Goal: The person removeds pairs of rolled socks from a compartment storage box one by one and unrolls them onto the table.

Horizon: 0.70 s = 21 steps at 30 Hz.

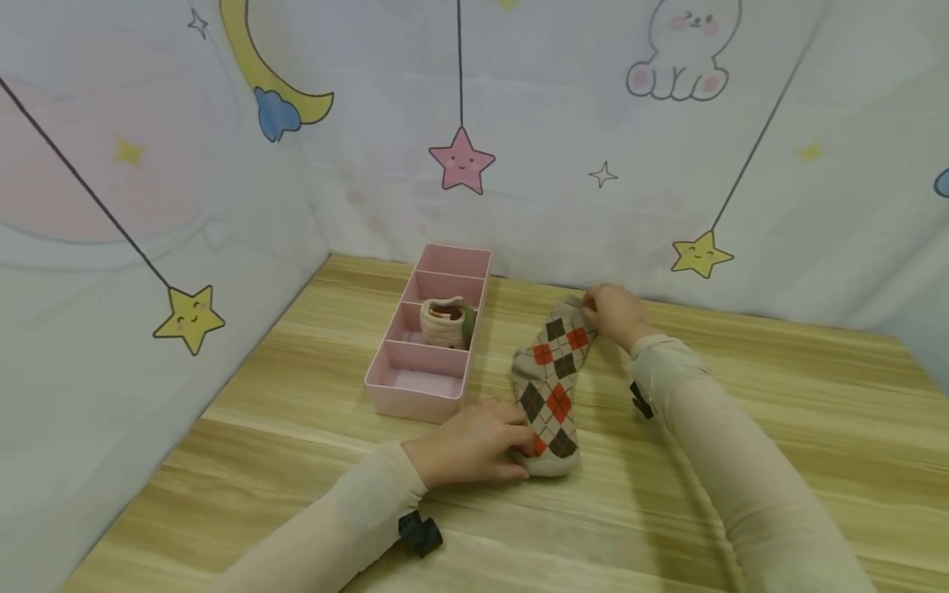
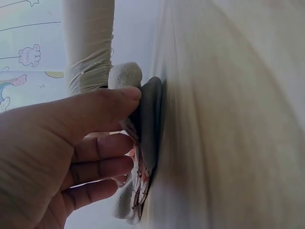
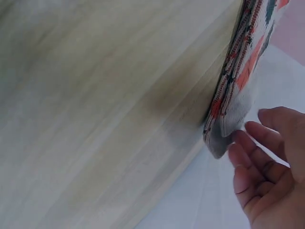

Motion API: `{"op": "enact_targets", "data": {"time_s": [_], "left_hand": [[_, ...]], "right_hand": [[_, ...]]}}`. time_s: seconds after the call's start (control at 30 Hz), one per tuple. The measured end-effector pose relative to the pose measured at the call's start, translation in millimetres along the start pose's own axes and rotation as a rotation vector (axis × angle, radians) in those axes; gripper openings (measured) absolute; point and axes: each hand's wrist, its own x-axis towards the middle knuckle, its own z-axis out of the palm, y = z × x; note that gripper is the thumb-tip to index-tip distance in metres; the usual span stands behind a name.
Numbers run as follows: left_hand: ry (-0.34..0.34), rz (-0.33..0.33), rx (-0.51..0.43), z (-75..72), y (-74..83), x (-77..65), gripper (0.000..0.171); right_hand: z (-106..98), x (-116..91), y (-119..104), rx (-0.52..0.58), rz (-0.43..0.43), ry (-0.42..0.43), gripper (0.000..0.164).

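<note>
A pair of beige argyle socks, patterned with red and dark diamonds, lies stacked on the table, toes pointing away and cuffs nearest me. My left hand is at the cuff end; in the left wrist view its thumb touches the grey edge, its other fingers loosely bent alongside the socks. At the toe end, my right hand touches the tips with its fingertips. The right wrist view shows two layers of sock there, with the thumb of the right hand apart from the fabric.
Left of the socks stands a pink divided box. A rolled beige and green sock bundle sits in one of its compartments. Behind the wooden table hangs a white cloth printed with stars.
</note>
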Motion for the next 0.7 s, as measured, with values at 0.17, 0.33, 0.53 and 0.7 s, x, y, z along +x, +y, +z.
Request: {"op": "enact_targets", "data": {"time_s": [0.17, 0.33, 0.53, 0.7], "left_hand": [[0.000, 0.012, 0.012, 1.4, -0.7, 0.7, 0.016], [-0.006, 0.023, 0.017, 0.9, 0.5, 2.5, 0.011], [-0.014, 0.015, 0.011, -2.4, 1.5, 2.8, 0.010], [-0.019, -0.005, -0.011, -5.7, 1.7, 1.7, 0.010]], "right_hand": [[6.3, 4.1, 1.5, 0.004, 0.016, -0.070, 0.025], [10.6, 4.8, 3.4, 0.026, 0.029, -0.075, 0.023], [9.6, 4.6, 1.4, 0.024, 0.019, -0.014, 0.021], [6.3, 4.4, -2.6, 0.024, 0.015, 0.014, 0.020]]}}
